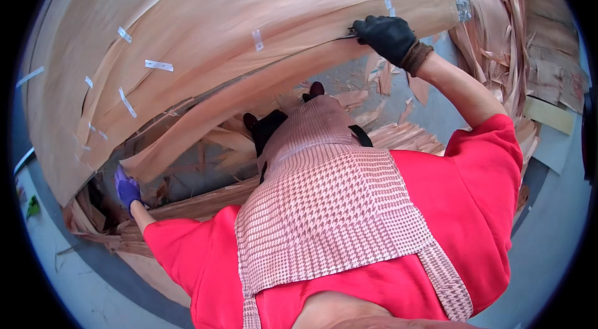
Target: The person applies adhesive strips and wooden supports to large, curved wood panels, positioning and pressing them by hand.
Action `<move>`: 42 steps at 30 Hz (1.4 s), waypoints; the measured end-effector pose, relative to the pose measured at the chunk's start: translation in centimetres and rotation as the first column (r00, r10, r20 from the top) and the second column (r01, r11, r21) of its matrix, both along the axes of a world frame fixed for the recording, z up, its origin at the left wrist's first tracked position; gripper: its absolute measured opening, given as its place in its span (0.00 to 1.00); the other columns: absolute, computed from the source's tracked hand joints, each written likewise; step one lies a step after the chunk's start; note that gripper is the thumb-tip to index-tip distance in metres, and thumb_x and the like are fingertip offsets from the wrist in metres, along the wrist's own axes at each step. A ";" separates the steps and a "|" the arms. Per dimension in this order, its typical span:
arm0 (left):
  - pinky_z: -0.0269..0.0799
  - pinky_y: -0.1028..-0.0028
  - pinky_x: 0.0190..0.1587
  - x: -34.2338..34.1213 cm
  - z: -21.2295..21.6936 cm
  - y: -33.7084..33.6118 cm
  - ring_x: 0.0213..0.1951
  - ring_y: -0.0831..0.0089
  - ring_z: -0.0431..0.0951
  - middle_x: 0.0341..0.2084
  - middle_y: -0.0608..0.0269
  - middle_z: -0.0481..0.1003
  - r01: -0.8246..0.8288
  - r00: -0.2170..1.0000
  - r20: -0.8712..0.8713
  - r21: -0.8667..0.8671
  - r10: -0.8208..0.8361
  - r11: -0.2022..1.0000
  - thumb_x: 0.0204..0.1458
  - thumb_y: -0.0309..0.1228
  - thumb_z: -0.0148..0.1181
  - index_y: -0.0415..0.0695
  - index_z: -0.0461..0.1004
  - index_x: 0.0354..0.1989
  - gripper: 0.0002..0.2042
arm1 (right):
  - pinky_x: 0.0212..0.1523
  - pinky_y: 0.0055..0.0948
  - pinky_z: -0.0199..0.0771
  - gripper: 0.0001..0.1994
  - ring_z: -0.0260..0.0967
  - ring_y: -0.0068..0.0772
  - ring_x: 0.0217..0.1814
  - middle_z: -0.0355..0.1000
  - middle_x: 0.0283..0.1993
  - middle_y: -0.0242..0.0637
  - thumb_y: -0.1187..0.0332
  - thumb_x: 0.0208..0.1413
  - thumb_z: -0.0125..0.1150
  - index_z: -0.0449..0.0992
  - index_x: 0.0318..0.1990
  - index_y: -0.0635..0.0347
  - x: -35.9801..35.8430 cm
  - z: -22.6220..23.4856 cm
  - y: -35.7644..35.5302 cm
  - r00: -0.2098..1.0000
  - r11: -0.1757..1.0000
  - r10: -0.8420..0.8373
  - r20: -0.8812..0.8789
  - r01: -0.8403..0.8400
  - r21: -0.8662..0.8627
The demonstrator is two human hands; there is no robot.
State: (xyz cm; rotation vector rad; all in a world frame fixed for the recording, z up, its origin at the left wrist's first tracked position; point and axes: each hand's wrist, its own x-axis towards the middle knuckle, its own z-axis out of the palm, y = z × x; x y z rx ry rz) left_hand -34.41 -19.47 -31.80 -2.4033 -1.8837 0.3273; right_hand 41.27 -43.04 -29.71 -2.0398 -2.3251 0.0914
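Observation:
A large tan wood veneer sheet (293,2) lies before me, with several short white tape pieces stuck on it. Along its near edge runs a long, narrow veneer strip (249,93), parted from the sheet by a dark gap. My left hand (128,188), in a purple glove, is closed on the strip's left end. At the strip's right end my right hand (387,39), in a black glove, is closed over the sheet's edge. A small, thin dark tip shows by its fingers; what it belongs to is mostly hidden.
Torn veneer scraps (408,139) litter the grey floor around my feet. A heap of long veneer strips (492,36) hangs at the right of the sheet, beside stacked brown boards (554,36). More scrap veneer (193,201) lies below my left arm.

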 end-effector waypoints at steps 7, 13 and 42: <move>0.55 0.66 0.63 37.7 4.9 -10.0 0.62 0.58 0.61 0.61 0.51 0.61 0.247 0.582 0.683 0.369 -0.442 0.896 0.49 0.23 0.51 0.34 0.61 0.59 0.25 | 0.30 0.34 0.73 0.05 0.74 0.37 0.32 0.72 0.26 0.36 0.68 0.48 0.57 0.72 0.33 0.53 1.1 -0.8 0.0 0.976 0.996 0.055 -0.209 -0.040 0.079; 0.52 0.51 0.62 52.9 -2.1 -13.8 0.63 0.54 0.59 0.60 0.55 0.62 0.720 0.497 0.284 0.392 -0.820 0.573 0.49 0.32 0.57 0.57 0.66 0.58 0.24 | 0.30 0.35 0.74 0.05 0.75 0.39 0.30 0.74 0.27 0.39 0.66 0.49 0.54 0.75 0.32 0.51 1.0 -0.6 -0.1 0.990 0.999 -0.010 -0.139 0.017 0.048; 0.51 0.54 0.63 52.0 2.5 -13.9 0.62 0.51 0.60 0.59 0.49 0.62 0.684 0.398 0.674 0.235 -0.622 0.691 0.51 0.32 0.55 0.45 0.66 0.58 0.23 | 0.50 0.48 0.65 0.22 0.65 0.57 0.53 0.65 0.56 0.52 0.57 0.57 0.47 0.63 0.60 0.47 34.6 -0.1 -29.7 0.436 0.409 -0.894 0.106 0.888 -0.207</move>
